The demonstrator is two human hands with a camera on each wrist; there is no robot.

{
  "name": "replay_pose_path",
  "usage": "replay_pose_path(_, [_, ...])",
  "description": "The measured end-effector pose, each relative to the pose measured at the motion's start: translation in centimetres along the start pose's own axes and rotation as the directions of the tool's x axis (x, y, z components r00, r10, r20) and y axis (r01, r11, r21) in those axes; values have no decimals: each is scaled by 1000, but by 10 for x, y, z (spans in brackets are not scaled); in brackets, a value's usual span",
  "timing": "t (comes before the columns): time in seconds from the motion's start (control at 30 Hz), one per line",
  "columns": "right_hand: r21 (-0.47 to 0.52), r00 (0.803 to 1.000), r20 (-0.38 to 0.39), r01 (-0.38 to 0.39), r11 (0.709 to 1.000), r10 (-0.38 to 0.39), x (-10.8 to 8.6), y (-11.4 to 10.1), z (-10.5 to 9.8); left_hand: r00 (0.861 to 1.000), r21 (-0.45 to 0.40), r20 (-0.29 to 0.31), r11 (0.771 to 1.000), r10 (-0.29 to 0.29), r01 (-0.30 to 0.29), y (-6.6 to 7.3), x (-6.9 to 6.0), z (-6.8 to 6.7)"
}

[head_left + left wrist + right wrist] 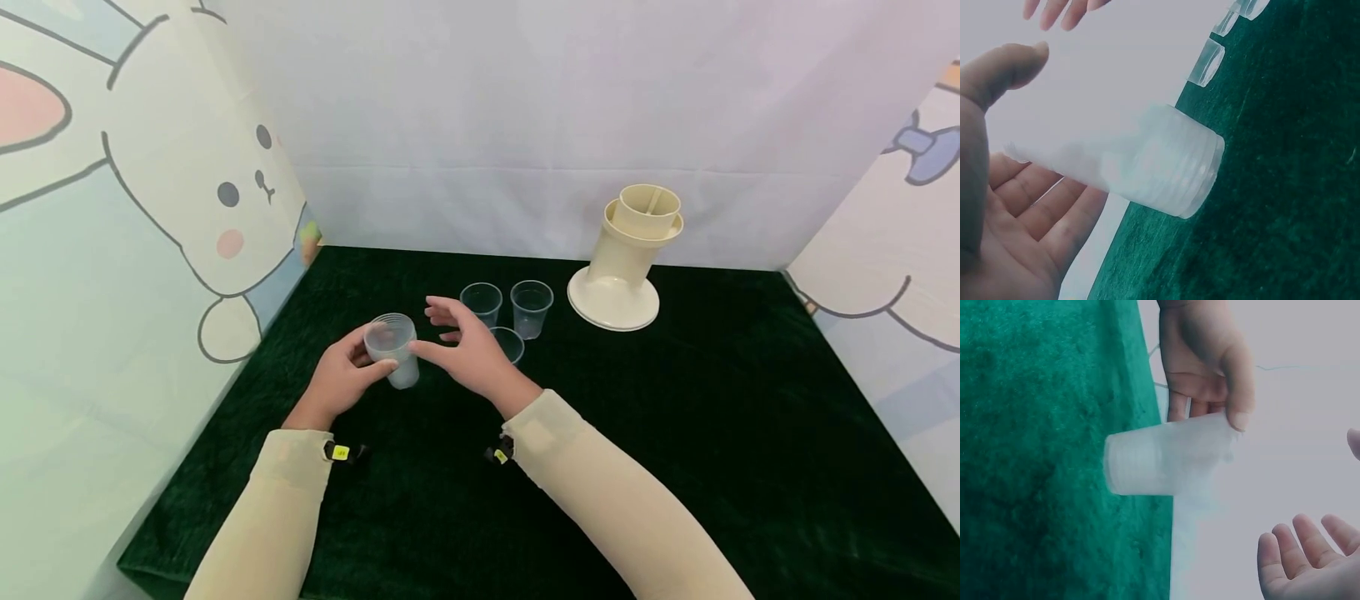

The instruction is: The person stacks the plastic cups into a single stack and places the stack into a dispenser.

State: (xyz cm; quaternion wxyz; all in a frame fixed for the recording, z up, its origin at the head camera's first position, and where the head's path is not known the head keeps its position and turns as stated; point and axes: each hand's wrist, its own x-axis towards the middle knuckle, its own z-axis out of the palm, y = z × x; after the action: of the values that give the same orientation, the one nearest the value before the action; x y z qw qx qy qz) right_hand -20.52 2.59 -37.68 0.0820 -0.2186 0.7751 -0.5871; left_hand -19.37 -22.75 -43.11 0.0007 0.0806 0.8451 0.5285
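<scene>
A stack of nested clear plastic cups (403, 370) is held above the table by my left hand (339, 379), with thumb and fingers around its upper part. In the right wrist view the stack (1147, 459) tapers toward its base, and the left thumb presses near its rim. My right hand (474, 354) hovers just right of the stack with its fingers spread and nothing between them. Beyond the right hand stand three single clear cups: one at the back left (482, 300), one at the back right (532, 310) and a nearer one (511, 342), partly hidden by that hand.
A cream plastic cylinder with a wide round base (615, 304) stands at the back, right of the cups. Dark green velvet cloth (712, 433) covers the table. A white curtain (450, 100) hangs behind, and cartoon-printed cloth (172, 225) hangs along the left side.
</scene>
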Motion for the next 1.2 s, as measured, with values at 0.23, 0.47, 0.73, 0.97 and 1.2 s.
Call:
replay_pose_path(0.23, [50, 997, -27, 73, 996, -72, -14, -2, -21, 1000, 2, 0, 1000, 11, -11, -1, -1, 0])
replay_pose_path(0.47, [77, 990, -92, 111, 991, -104, -25, -1, -42, 1000, -5, 14, 1000, 10, -10, 1, -1, -1])
replay_pose_path(0.73, [58, 982, -161, 109, 992, -98, -31, 6, -61, 999, 10, 20, 1000, 29, -29, 1, -2, -2])
replay_pose_path(0.97, [86, 978, -198, 77, 993, -58, -36, 18, -72, 1000, 2, 22, 1000, 21, -21, 2, -3, -3])
replay_pose_path(1.2, [68, 983, -180, -16, 998, 28, -39, 36, -74, 999, -5, 29, 1000, 20, -20, 3, -2, -2])
